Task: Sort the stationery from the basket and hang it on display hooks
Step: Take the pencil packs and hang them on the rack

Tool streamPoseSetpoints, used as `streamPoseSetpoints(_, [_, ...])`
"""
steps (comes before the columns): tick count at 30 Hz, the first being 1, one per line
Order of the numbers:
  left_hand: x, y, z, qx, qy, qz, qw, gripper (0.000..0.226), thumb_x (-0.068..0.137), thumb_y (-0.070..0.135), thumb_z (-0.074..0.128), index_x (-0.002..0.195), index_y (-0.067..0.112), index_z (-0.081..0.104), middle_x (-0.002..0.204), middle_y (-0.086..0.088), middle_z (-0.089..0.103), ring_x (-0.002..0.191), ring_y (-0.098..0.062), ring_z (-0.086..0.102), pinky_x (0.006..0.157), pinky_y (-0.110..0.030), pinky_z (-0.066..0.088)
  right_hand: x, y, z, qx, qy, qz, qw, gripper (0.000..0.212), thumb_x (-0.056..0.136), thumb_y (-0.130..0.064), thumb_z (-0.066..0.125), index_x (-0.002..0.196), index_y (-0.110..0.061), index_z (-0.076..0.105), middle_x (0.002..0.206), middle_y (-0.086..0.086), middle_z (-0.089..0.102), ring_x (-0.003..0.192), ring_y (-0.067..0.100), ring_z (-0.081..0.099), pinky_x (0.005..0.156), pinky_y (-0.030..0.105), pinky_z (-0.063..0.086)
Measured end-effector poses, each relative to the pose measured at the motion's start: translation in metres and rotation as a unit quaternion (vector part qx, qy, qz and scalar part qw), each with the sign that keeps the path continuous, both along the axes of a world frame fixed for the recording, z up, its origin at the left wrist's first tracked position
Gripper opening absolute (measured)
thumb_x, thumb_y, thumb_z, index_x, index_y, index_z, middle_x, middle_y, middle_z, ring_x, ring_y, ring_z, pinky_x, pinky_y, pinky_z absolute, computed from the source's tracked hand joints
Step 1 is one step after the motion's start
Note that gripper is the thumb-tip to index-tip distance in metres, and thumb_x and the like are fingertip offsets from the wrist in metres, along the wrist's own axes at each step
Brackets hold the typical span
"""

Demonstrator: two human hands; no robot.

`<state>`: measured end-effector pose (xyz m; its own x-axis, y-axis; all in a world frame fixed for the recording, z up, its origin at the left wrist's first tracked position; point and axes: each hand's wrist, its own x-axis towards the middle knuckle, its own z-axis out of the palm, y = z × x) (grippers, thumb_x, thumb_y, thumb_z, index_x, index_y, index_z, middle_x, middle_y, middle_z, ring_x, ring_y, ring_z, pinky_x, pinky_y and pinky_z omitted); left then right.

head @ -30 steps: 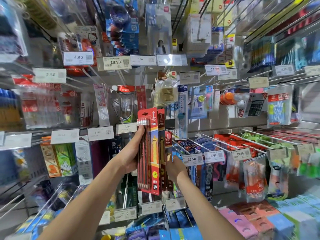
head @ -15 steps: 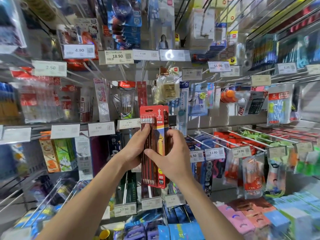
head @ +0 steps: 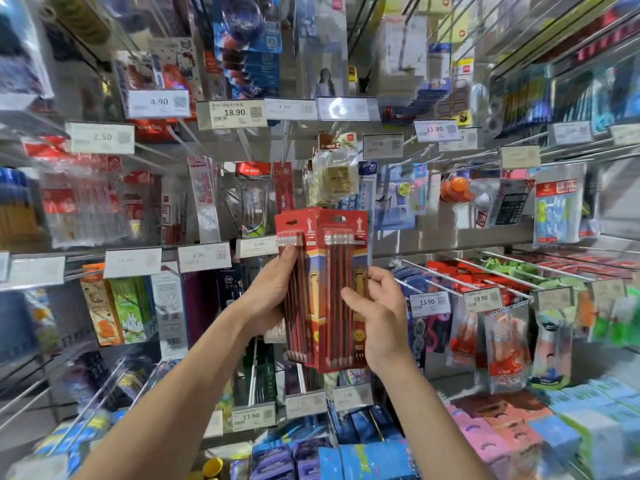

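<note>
Now the display rack [head: 450, 237] fills the view, its wire hooks [head: 433, 270] loaded with bagged and carded stationery. The change is in front of it: what was one tight stack of red pencil packs a second ago is now split in two. Then the left hand alone held the stack high while the right waited low behind it. Half a second ago both hands closed on it. At present the packs stand upright side by side, overlapping along their inner edges.

The rear pack [head: 294, 292] sits to the left in the left hand [head: 268, 296], whose fingers curl round its left edge with the tips pressed on the front of the pencils. Whether more cards lie behind it I cannot tell. The front pack [head: 341, 289] is shifted to the right and pinched by the right hand [head: 384, 320], thumb across the front and the other fingers hooked round the right edge.

Both packs are in the air just before the middle row, on no hook yet. I judge that the person is peeling off a single pack to hang it alone. Its hang slot [head: 338, 219] is at the top and uncovered, which suits threading onto a peg. Which peg is meant I cannot tell. A narrow red card [head: 284, 188] hanging just above may mark the matching spot. No basket is in view.
</note>
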<state>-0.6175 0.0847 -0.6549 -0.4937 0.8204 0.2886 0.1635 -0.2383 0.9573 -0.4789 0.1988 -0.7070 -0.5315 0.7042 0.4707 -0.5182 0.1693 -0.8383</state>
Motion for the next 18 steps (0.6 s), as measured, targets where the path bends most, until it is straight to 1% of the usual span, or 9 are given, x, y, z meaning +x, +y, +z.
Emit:
streamPoseSetpoints(3, [-0.007,-0.001,0.003,-0.021,-0.008,0.002,1.000,0.084,0.082,0.075,0.037,0.137,0.017,0.063,0.128,-0.015,0.071,0.117,-0.033,0.069,0.095,-0.044,0.056,0.008,0.015,-0.014,-0.072,0.000,-0.021,0.997,0.028,0.085,-0.005,0.073,0.110,-0.010,0.062,0.100,0.005,0.076,0.098,0.024,0.072,0.088,0.038,0.053])
streamPoseSetpoints(6, [-0.012,-0.001,0.003,-0.030,-0.022,-0.013,0.999,0.087,0.080,0.077,0.038,0.144,0.021,0.058,0.137,-0.012,0.066,0.126,-0.034,0.064,0.103,-0.049,0.051,0.004,0.020,-0.039,-0.061,-0.069,-0.046,0.995,0.034,0.088,-0.004,0.072,0.118,-0.014,0.060,0.115,-0.004,0.068,0.110,0.008,0.064,0.096,0.026,0.046])
streamPoseSetpoints(8, [-0.015,0.000,0.001,-0.034,-0.028,-0.024,0.999,0.089,0.079,0.079,0.040,0.146,0.023,0.056,0.140,-0.012,0.064,0.129,-0.035,0.062,0.109,-0.053,0.046,-0.002,0.019,-0.052,-0.033,-0.113,-0.052,0.992,0.052,0.085,-0.023,0.076,0.133,-0.019,0.056,0.134,-0.004,0.062,0.125,0.012,0.058,0.110,0.040,0.044])
streamPoseSetpoints(9, [-0.016,0.001,0.000,-0.033,-0.029,-0.028,0.999,0.090,0.078,0.080,0.040,0.146,0.024,0.056,0.140,-0.013,0.064,0.129,-0.036,0.062,0.110,-0.055,0.046,-0.005,0.019,-0.056,-0.020,-0.127,-0.048,0.991,0.054,0.084,-0.031,0.076,0.133,-0.024,0.055,0.135,-0.005,0.062,0.126,0.012,0.058,0.110,0.042,0.045])
streamPoseSetpoints(11, [-0.016,0.002,-0.002,-0.034,-0.030,-0.032,0.998,0.089,0.078,0.080,0.040,0.145,0.024,0.057,0.138,-0.014,0.066,0.126,-0.036,0.063,0.109,-0.056,0.046,-0.009,0.018,-0.059,0.011,-0.149,-0.050,0.987,0.037,0.091,-0.024,0.074,0.123,-0.030,0.055,0.120,-0.013,0.064,0.113,0.001,0.061,0.099,0.028,0.048])
streamPoseSetpoints(13, [-0.016,0.002,-0.003,-0.034,-0.034,-0.031,0.998,0.087,0.079,0.080,0.039,0.144,0.025,0.058,0.133,-0.015,0.068,0.122,-0.037,0.065,0.108,-0.057,0.048,-0.014,0.022,-0.058,0.037,-0.165,-0.060,0.984,0.036,0.096,-0.015,0.069,0.125,-0.028,0.053,0.116,-0.014,0.064,0.109,0.001,0.061,0.091,0.019,0.045])
streamPoseSetpoints(15, [-0.017,0.003,-0.003,-0.033,-0.035,-0.030,0.998,0.087,0.079,0.080,0.040,0.144,0.024,0.059,0.131,-0.014,0.069,0.119,-0.036,0.068,0.104,-0.054,0.050,-0.017,0.022,-0.055,0.058,-0.191,-0.061,0.978,0.040,0.098,-0.017,0.067,0.130,-0.029,0.047,0.119,-0.019,0.060,0.107,-0.002,0.058,0.086,0.014,0.043])
streamPoseSetpoints(16, [-0.017,0.003,-0.003,-0.032,-0.034,-0.033,0.998,0.088,0.079,0.079,0.039,0.144,0.024,0.058,0.124,-0.012,0.072,0.111,-0.032,0.071,0.099,-0.051,0.053,-0.020,0.021,-0.053,0.064,-0.202,-0.068,0.975,0.046,0.098,-0.019,0.066,0.137,-0.031,0.044,0.125,-0.020,0.057,0.109,0.000,0.058,0.088,0.016,0.045])
streamPoseSetpoints(18, [-0.017,0.003,-0.004,-0.029,-0.031,-0.041,0.998,0.088,0.078,0.078,0.038,0.144,0.023,0.058,0.107,-0.007,0.075,0.094,-0.024,0.074,0.088,-0.043,0.057,-0.025,0.018,-0.050,0.054,-0.210,-0.074,0.973,0.057,0.100,-0.021,0.063,0.150,-0.031,0.038,0.141,-0.013,0.053,0.116,0.019,0.061,0.095,0.033,0.051])
